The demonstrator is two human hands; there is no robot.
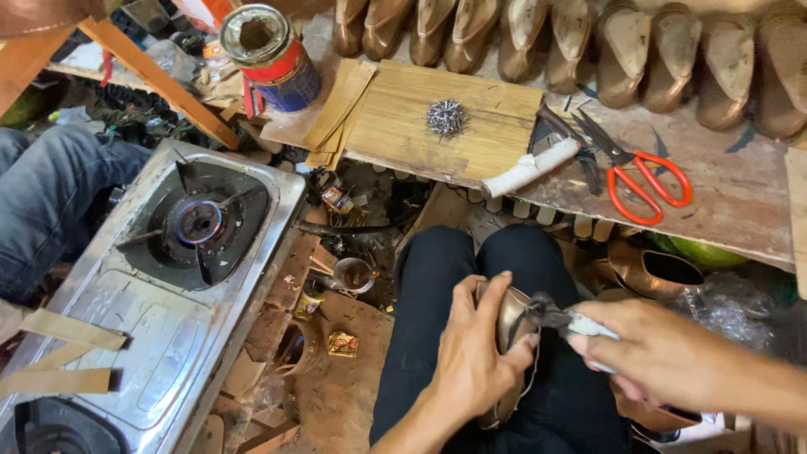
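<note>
On my lap, over black trousers, my left hand (473, 357) grips a bronze-coloured shoe upper on its last (509, 319). My right hand (664, 353) holds a pair of pincers (559, 318) whose dark jaws bite the edge of the upper near its top. The hands sit close together, the left one hiding most of the shoe. A second bronze shoe (647, 269) lies beside my right knee.
A steel gas stove (181, 277) with a lit burner stands at left, leather strips on it. On the wooden bench ahead (731, 202) are a pile of small nails (445, 118), orange-handled scissors (643, 181), a white-wrapped tool (530, 170), a glue tin (273, 55) and a row of lasted shoes (572, 42). Another person's knee in jeans (50, 202) is far left.
</note>
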